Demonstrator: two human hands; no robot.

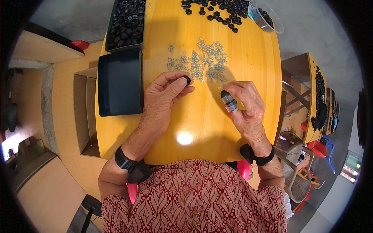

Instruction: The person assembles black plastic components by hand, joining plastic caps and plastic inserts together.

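A small round black knob-like part (187, 80) is pinched between the thumb and fingers of my left hand (165, 89), above the yellow table. My right hand (248, 103) is closed around a short, stubby tool (230, 103) with a black end, a clear middle and a red band; it looks like a screwdriver handle. Its fingertips come together close to the tool's black end, and I cannot make out whether a tiny piece is between them. Just beyond both hands, many small silver screws (211, 54) lie scattered on the table (252, 58).
More black round parts (229, 11) are spread at the table's far edge, beside a clear plastic tub (268, 17). On the left stand a dark bin of black parts (126, 25) and a black tray (120, 83). An open cardboard box (86, 112) sits left of the table.
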